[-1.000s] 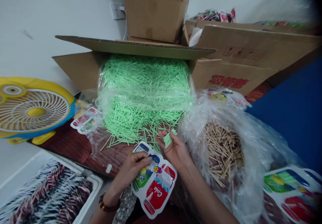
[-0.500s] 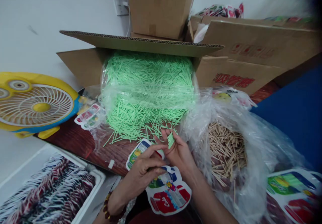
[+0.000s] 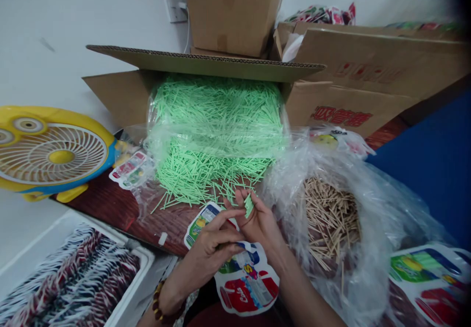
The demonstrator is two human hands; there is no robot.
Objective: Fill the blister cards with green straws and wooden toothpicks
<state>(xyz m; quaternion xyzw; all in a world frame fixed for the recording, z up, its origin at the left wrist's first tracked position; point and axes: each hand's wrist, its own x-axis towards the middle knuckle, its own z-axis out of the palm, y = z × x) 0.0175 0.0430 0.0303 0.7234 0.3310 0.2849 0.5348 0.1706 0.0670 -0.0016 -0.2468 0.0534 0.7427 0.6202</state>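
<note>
My left hand pinches the top edge of a printed plastic pouch with red "Cola" and green pictures, which hangs over my lap. A small bundle of thin green straws rests between the bent fingers of my right hand, just above the pouch. Left fingertips reach close to that bundle; whether they touch it I cannot tell. Another printed pouch lies partly hidden behind my left hand. Beyond both hands, a large heap of loose green straws spills from a plastic-lined carton.
At right, a clear plastic bag holds brown straws, with more pouches beside it. A yellow fan stands left, above a white foam box of packed pouches. Cardboard cartons line the wall.
The hands stay nearly in place, with only slight finger movement. The green straws in my right hand and the pouch have shifted very little.
</note>
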